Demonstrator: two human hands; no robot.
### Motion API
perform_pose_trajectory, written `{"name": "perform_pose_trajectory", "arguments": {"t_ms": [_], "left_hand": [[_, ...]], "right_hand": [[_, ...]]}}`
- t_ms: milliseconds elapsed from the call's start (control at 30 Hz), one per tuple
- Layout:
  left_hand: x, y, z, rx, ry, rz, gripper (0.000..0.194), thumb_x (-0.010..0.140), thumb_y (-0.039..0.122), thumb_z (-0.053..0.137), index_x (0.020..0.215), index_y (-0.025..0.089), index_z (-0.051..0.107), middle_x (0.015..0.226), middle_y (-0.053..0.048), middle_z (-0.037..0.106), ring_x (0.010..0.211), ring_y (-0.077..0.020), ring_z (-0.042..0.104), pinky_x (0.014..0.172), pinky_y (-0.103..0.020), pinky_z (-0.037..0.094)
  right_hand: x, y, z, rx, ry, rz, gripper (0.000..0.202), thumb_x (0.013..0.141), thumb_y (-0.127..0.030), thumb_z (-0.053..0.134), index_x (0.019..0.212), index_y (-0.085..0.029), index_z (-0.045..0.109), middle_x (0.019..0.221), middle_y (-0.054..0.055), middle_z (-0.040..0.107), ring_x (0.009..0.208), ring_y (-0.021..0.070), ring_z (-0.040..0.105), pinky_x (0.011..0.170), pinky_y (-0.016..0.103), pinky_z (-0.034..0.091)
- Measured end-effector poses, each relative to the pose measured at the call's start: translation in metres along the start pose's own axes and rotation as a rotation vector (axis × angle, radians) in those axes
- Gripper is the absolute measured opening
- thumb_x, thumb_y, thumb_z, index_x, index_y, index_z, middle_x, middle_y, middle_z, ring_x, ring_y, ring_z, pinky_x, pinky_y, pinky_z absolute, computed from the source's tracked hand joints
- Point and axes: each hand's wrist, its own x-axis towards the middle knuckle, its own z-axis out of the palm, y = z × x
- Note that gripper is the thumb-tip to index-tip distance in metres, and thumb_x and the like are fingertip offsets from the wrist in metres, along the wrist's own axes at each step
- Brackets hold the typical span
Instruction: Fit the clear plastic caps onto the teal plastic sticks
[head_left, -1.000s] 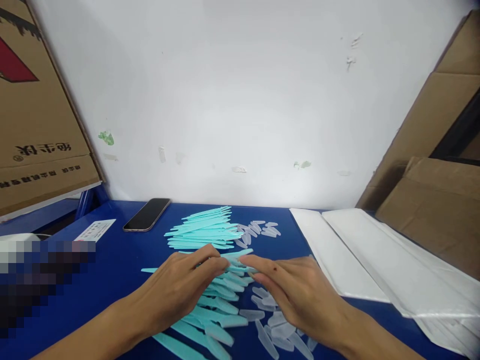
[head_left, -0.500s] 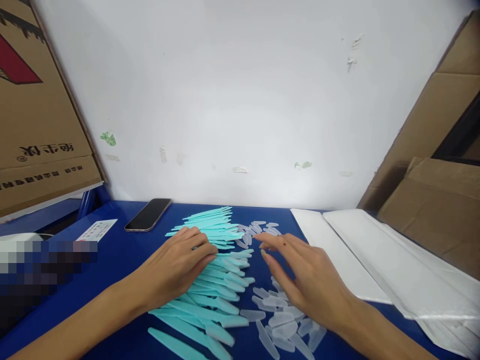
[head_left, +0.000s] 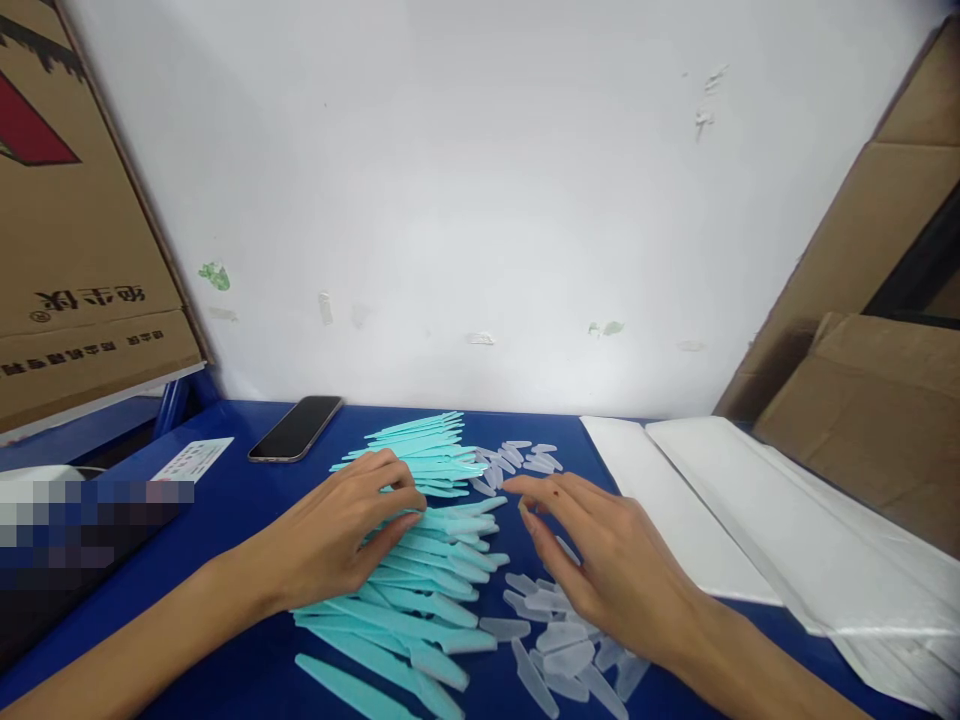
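Curving over the near pile of teal sticks [head_left: 431, 632], your left hand [head_left: 352, 530] has its thumb and forefinger at the pile's far edge; whether it grips a stick cannot be told. Your right hand [head_left: 615, 550] hangs with thumb and forefinger parted, nothing visible between them, above the near scatter of clear sleeves [head_left: 570, 660]. Sticks and sleeves lie in the middle of the blue table [head_left: 240, 530], with a far stack of teal sticks [head_left: 416, 450] and a far scatter of sleeves [head_left: 508, 455] beyond.

Watch the overlap: the near sticks cross one another, so lifting one could drag its neighbours askew. Your left wrist sits low and might push them too. The two stick groups lie close, so a careless sweep could mix them.

On the far left, the cardboard box [head_left: 82, 220] bears upside-down Chinese characters and a ® mark; its smaller line is hard to read. The white card [head_left: 193, 460] near the phone [head_left: 296, 430] has print too small to make out.
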Motion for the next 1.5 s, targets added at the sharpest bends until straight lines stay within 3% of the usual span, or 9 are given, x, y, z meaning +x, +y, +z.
{"name": "perform_pose_trajectory", "arguments": {"t_ms": [133,333,600,933,1100,1233,1367,1500], "left_hand": [[0.000,-0.008,0.001,0.056,0.046,-0.008,0.028,0.109,0.025,0.037,0.113,0.021,0.064,0.100,-0.007,0.062,0.092,-0.0221,0.053,0.085,-0.039,0.042],[-0.002,-0.033,0.011,0.199,0.123,-0.045,0.036,0.110,0.026,0.033,0.108,0.019,0.068,0.096,-0.008,0.064,0.087,-0.0234,0.053,0.074,-0.035,0.042],[-0.006,-0.056,0.013,0.171,0.062,-0.077,0.024,0.107,0.027,0.046,0.102,0.021,0.070,0.098,-0.006,0.064,0.089,-0.0223,0.053,0.075,-0.032,0.040],[-0.006,-0.051,0.011,0.096,0.072,-0.074,0.038,0.109,0.041,0.040,0.101,0.020,0.069,0.099,-0.007,0.065,0.089,-0.0198,0.057,0.075,-0.031,0.046],[-0.006,-0.054,0.017,0.091,0.099,-0.072,0.041,0.109,0.042,0.039,0.097,0.020,0.071,0.096,-0.007,0.065,0.089,-0.0207,0.056,0.072,-0.031,0.045],[-0.005,-0.053,0.017,0.117,0.086,-0.047,0.039,0.110,0.035,0.038,0.097,0.020,0.071,0.097,-0.007,0.066,0.088,-0.0197,0.056,0.074,-0.031,0.045],[-0.001,-0.045,0.010,0.156,0.083,-0.044,0.041,0.110,0.030,0.032,0.095,0.018,0.068,0.096,-0.007,0.067,0.086,-0.0205,0.056,0.074,-0.033,0.045],[-0.001,-0.037,0.006,0.160,0.111,-0.145,0.033,0.110,0.034,0.034,0.106,0.018,0.063,0.099,-0.007,0.068,0.088,-0.0227,0.060,0.079,-0.036,0.047]], "right_hand": [[0.001,0.000,0.001,-0.001,-0.005,-0.003,0.032,0.105,-0.018,0.043,0.135,-0.024,0.052,0.105,0.005,0.071,0.091,0.0198,0.068,0.068,0.032,0.053],[0.001,0.000,0.001,-0.002,-0.017,0.002,0.031,0.105,-0.019,0.042,0.133,-0.022,0.055,0.102,0.006,0.071,0.089,0.0189,0.068,0.067,0.030,0.053],[-0.001,0.001,0.002,0.006,-0.043,0.020,0.034,0.105,-0.019,0.043,0.137,-0.024,0.053,0.105,0.005,0.071,0.091,0.0191,0.069,0.069,0.031,0.054],[0.004,0.007,-0.007,-0.099,-0.078,0.053,0.029,0.104,-0.022,0.043,0.128,-0.024,0.060,0.107,0.007,0.073,0.092,0.0217,0.071,0.071,0.033,0.057],[0.005,0.033,-0.026,-0.150,-0.209,0.182,0.016,0.099,-0.030,0.059,0.109,-0.028,0.071,0.102,0.002,0.076,0.074,0.0203,0.073,0.062,0.032,0.055],[0.002,0.045,-0.031,-0.113,-0.318,0.248,0.008,0.091,-0.036,0.072,0.095,-0.031,0.075,0.092,-0.001,0.078,0.074,0.0223,0.074,0.061,0.032,0.055],[0.000,0.044,-0.025,-0.084,-0.391,0.233,0.002,0.086,-0.029,0.077,0.087,-0.030,0.075,0.086,-0.002,0.078,0.072,0.0217,0.074,0.058,0.030,0.052],[-0.001,0.044,-0.018,-0.056,-0.377,0.173,0.010,0.087,-0.019,0.073,0.087,-0.029,0.073,0.086,-0.003,0.078,0.072,0.0201,0.074,0.057,0.028,0.051]]}}
